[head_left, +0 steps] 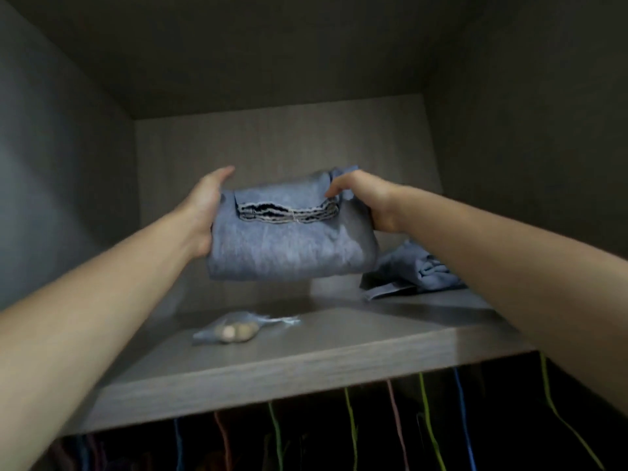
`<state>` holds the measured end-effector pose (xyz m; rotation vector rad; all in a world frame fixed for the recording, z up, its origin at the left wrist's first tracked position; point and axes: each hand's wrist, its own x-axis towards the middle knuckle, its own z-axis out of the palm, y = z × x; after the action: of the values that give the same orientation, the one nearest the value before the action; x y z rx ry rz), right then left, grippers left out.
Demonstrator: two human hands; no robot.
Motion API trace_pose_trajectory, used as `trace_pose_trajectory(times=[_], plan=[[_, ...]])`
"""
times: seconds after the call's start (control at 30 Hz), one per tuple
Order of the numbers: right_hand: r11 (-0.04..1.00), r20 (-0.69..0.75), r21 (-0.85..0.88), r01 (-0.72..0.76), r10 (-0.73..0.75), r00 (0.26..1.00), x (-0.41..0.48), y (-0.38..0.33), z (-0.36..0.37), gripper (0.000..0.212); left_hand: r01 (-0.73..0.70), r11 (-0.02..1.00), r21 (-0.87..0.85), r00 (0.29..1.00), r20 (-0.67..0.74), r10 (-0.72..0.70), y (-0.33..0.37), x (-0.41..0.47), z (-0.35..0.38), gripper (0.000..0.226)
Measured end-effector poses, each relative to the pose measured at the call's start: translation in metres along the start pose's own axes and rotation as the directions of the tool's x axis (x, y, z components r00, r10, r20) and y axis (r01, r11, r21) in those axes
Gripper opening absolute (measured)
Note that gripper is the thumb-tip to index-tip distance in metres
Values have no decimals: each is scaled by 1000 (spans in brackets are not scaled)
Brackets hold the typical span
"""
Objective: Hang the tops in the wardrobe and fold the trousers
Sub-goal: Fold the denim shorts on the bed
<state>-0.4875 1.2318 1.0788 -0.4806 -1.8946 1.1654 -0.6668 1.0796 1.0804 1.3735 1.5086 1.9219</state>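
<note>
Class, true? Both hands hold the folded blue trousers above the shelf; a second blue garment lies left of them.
No: the head view shows the second blue garment right of the folded blue trousers, which the left hand and right hand do hold above the shelf.

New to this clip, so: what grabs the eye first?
Folded blue-grey trousers, centre, gripped by the left hand and right hand above the wardrobe shelf. On it lie a crumpled blue garment at right and a small plastic bag in front. Coloured hangers show below.
</note>
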Motion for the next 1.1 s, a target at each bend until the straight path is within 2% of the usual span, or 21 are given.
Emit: trace_pose_trajectory(times=[0.13, 0.2, 0.27, 0.33, 0.37, 0.43, 0.47, 0.53, 0.6, 0.63, 0.7, 0.73, 0.8, 0.97, 1.03, 1.1], plan=[[999, -50, -50, -17, 14, 999, 35, 28, 14, 25, 67, 997, 38, 997, 28, -68, -24, 37, -5, 60], [998, -72, -55, 15, -19, 997, 48, 39, 12, 23, 99, 994, 34, 995, 27, -100, -32, 46, -2, 66], [994, -73, -109, 11, -19, 997, 55, 48, 6, 35, 136, 990, 37, 990, 35, -137, -41, 52, 2, 69], [939, -82, -335, -72, 46, 996, 57, 54, -2, 69, 203, 965, 163, 975, 55, -215, -54, 51, 6, 68], [870, -91, -480, -116, 82, 992, 56, 57, -6, 83, 220, 933, 283, 972, 16, -234, -60, 50, 7, 67], [722, -67, -679, -133, 118, 991, 52, 58, -13, 92, 178, 866, 467, 984, -80, -159, -66, 48, 6, 68], [681, -32, -725, -107, 122, 992, 48, 57, -15, 91, 147, 858, 492, 989, -76, -126, -64, 47, 5, 69], [627, 68, -779, -27, 127, 990, 39, 52, -12, 82, 85, 845, 528, 992, 34, -121, -61, 45, 1, 69], [607, 161, -795, 1, 210, 964, 30, 51, -4, 72, 52, 753, 656, 950, 200, -240, -60, 40, -3, 76], [607, 200, -795, -13, 283, 938, 26, 52, 0, 68, 35, 685, 728, 902, 273, -336, -61, 37, -6, 84], [612, 260, -788, -61, 421, 869, 20, 58, 6, 62, -38, 531, 846, 802, 343, -488, -65, 31, -8, 88], [606, 273, -793, -68, 452, 849, 19, 61, 8, 54, -73, 486, 871, 786, 350, -509, -69, 31, -10, 84], [557, 251, -829, -49, 448, 858, 19, 61, 9, 43, -100, 488, 867, 797, 363, -482, -76, 32, -12, 75], [435, 168, -896, -84, 509, 844, 22, 53, 3, 46, -252, 459, 852, 845, 425, -324, -87, 35, -8, 76], [363, 128, -928, -85, 524, 842, 20, 57, 2, 47, -254, 454, 854, 832, 432, -347, -89, 35, -2, 77], [335, 122, -940, -60, 498, 859, 17, 58, 2, 48, -242, 409, 880, 814, 414, -408, -84, 33, 3, 79]])
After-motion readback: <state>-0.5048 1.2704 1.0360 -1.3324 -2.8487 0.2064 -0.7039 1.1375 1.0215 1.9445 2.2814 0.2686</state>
